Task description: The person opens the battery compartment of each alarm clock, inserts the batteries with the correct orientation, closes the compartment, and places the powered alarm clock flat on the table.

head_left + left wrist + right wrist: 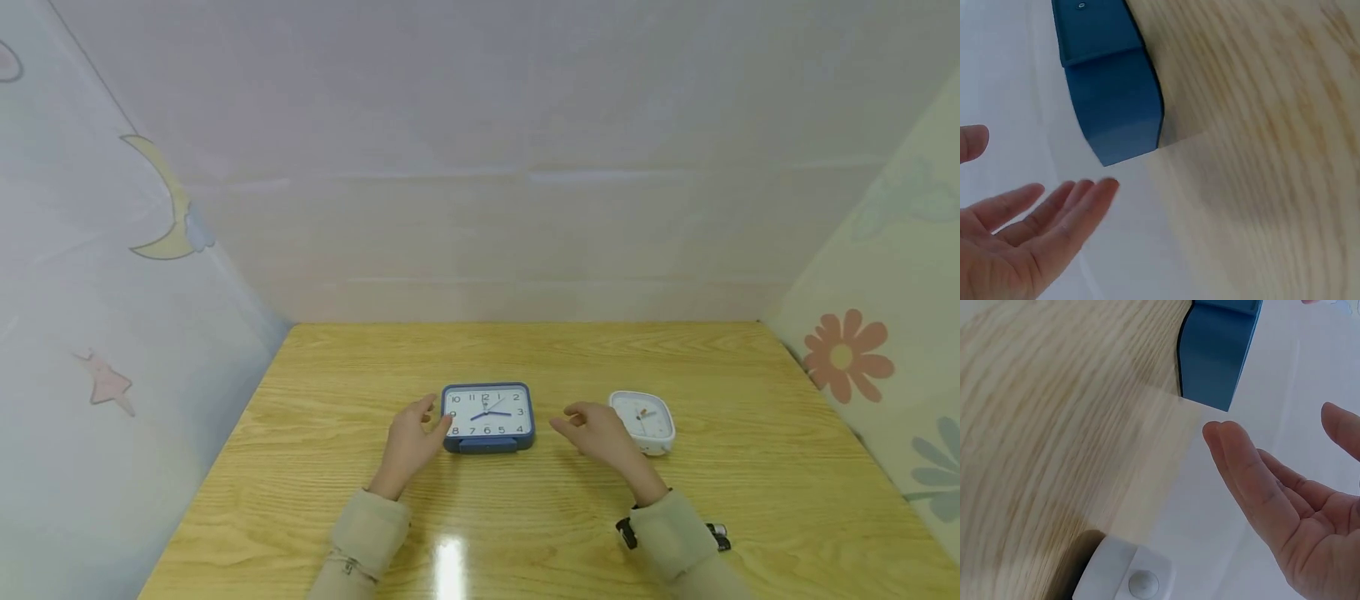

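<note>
A blue rectangular alarm clock (487, 417) with a white numbered dial stands on the wooden table, its face toward the head camera. My left hand (411, 442) is at its left side, fingers spread and relaxed, the thumb overlapping the dial's edge in the head view. In the left wrist view, the fingertips (1107, 185) point at the clock's blue side (1119, 109) with a gap between. On the other side, my right hand (600, 432) hovers between the blue clock and a smaller white clock (643, 417), holding nothing. Its fingers (1241, 456) are loosely extended beneath the blue casing (1213, 356) in the right wrist view.
Small black-and-silver cylinders (718, 536) resembling batteries lie partly hidden behind the right sleeve (673, 533). Pale fabric walls (480, 250) enclose the table (337, 358) at the back and both sides, printed with a moon (168, 200) and flowers (847, 357).
</note>
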The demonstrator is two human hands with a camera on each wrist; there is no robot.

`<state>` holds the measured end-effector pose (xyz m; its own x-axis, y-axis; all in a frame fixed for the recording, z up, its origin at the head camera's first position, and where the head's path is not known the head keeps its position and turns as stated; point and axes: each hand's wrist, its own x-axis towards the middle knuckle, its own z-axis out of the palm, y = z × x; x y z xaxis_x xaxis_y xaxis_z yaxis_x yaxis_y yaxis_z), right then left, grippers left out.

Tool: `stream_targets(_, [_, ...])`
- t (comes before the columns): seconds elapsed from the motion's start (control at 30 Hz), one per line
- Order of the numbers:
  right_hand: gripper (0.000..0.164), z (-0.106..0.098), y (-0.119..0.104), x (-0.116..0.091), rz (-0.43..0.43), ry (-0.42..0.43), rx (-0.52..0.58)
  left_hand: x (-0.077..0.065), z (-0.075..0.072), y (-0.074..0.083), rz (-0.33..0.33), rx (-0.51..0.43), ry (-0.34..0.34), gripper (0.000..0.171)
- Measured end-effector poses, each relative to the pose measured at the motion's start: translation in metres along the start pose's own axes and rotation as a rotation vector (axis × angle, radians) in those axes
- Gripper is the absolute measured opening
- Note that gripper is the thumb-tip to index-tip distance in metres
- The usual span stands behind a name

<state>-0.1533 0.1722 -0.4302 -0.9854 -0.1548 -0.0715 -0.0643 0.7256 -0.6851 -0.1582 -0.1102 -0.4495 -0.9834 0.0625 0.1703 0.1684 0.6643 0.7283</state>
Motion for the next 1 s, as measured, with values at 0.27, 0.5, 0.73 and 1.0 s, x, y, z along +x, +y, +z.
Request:
stream_targets(0.27, [0.05, 0.006, -0.002, 0.011, 0.013, -0.016, 0.02, 0.014, 0.007, -0.012, -0.14, -0.136, -0.063, 0.056])
stream_targets(0.5, [0.05, 0.011, -0.002, 0.016, 0.043, -0.036, 0.038, 0.023, 0.009, -0.014, -0.34, -0.303, -0.121, 0.057])
stream_targets(0.73, [0.052, 0.014, 0.002, 0.021, 0.072, -0.058, 0.042, 0.031, 0.014, -0.019, -0.421, -0.422, -0.165, 0.056])
stream_targets(1.0, [0.053, 0.017, 0.005, 0.027, 0.102, -0.079, 0.045, 0.037, 0.021, -0.029, -0.393, -0.45, -0.193, 0.045])
